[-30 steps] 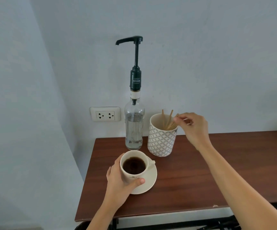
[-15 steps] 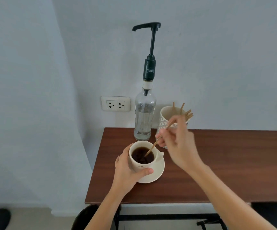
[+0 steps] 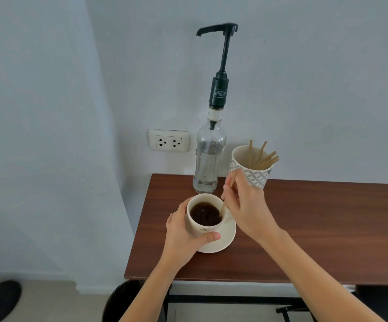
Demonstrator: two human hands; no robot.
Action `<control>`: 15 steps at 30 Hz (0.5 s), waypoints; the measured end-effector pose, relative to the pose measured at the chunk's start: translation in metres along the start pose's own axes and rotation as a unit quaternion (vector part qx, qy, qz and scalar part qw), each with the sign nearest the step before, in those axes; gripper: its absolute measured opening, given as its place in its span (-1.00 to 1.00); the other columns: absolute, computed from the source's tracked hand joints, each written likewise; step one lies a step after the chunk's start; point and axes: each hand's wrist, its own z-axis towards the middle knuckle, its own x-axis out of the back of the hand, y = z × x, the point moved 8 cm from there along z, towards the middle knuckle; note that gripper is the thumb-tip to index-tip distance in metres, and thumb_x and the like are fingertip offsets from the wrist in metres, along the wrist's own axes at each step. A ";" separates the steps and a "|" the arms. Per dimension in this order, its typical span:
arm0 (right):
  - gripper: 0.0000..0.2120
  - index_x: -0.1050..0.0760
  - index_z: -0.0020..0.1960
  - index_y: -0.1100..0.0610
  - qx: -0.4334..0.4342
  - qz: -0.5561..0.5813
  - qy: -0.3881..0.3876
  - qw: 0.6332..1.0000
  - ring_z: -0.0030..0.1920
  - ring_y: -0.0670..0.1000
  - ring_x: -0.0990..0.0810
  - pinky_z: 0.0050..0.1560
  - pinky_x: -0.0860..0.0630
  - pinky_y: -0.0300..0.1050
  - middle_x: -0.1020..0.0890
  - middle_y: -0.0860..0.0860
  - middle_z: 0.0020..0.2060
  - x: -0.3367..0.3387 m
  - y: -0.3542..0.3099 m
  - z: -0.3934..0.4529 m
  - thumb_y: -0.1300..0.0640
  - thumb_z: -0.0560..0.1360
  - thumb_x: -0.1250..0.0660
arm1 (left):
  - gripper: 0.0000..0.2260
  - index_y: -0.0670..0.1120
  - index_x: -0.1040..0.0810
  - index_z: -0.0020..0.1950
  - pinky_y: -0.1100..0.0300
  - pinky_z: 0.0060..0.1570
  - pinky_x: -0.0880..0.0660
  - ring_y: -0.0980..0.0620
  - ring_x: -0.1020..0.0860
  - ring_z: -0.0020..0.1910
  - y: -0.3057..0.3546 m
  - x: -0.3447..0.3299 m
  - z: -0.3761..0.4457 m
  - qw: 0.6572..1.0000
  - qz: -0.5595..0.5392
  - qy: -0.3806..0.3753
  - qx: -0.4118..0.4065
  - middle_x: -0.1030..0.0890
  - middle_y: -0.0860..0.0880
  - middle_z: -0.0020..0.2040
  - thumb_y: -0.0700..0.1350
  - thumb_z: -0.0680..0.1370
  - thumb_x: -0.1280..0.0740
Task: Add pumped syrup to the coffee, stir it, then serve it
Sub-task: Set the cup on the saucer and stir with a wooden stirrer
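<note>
Now your right hand (image 3: pixel 246 208) has dropped closer over the cup (image 3: pixel 205 217), pinching the stirrer (image 3: pixel 222 206) steeply, tip in coffee at the right rim; left hand (image 3: pixel 183 238) wraps the cup on its saucer (image 3: pixel 225 240), front-left of the table (image 3: pixel 304 228)

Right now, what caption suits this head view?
Left hand steadies coffee cup; right hand stirs with wooden stick.

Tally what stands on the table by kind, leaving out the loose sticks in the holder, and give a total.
Coffee cup: 1
Saucer: 1
Syrup bottle with pump: 1
Patterned stick holder: 1
Total: 4
The stirring stick in the right hand dips into the coffee; the left hand steadies the cup.
</note>
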 end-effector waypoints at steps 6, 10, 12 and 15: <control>-0.89 -0.35 0.01 0.07 -0.050 0.101 -0.006 0.994 -0.31 -0.01 -0.72 -0.22 -0.70 -0.06 -0.70 0.09 -0.24 -0.023 -0.007 0.000 0.24 0.64 -0.24 | -0.16 0.33 -0.36 0.37 -0.22 0.43 -0.36 0.16 -0.51 0.36 -0.002 -0.001 0.001 1.000 -0.003 -0.007 -0.002 -0.56 0.29 0.30 0.28 0.16 -0.63; -0.97 -0.37 0.04 0.18 0.010 0.009 -0.003 1.000 -0.35 0.11 -0.63 -0.29 -0.59 0.07 -0.61 0.14 -0.29 -0.012 -0.008 0.007 0.28 0.65 -0.20 | -0.18 0.38 -0.35 0.34 -0.21 0.44 -0.35 0.19 -0.49 0.36 0.000 0.000 -0.001 1.000 0.000 -0.002 -0.001 -0.55 0.33 0.29 0.26 0.16 -0.64; -0.92 -0.34 0.03 0.14 0.017 -0.017 -0.007 1.000 -0.38 0.08 -0.57 -0.32 -0.52 0.06 -0.57 0.12 -0.32 -0.006 -0.007 0.002 0.30 0.64 -0.18 | -0.20 0.45 -0.32 0.30 -0.20 0.44 -0.36 0.20 -0.49 0.35 0.001 0.000 -0.001 1.000 0.007 -0.002 0.000 -0.54 0.35 0.28 0.26 0.16 -0.64; -0.86 -0.30 0.03 0.06 -0.032 0.048 -0.017 0.998 -0.40 0.03 -0.60 -0.30 -0.59 0.03 -0.61 0.11 -0.32 -0.014 -0.007 -0.005 0.29 0.65 -0.17 | -0.20 0.46 -0.32 0.30 -0.21 0.43 -0.36 0.19 -0.50 0.35 0.001 0.000 0.000 1.000 0.005 -0.004 -0.001 -0.55 0.33 0.28 0.27 0.16 -0.63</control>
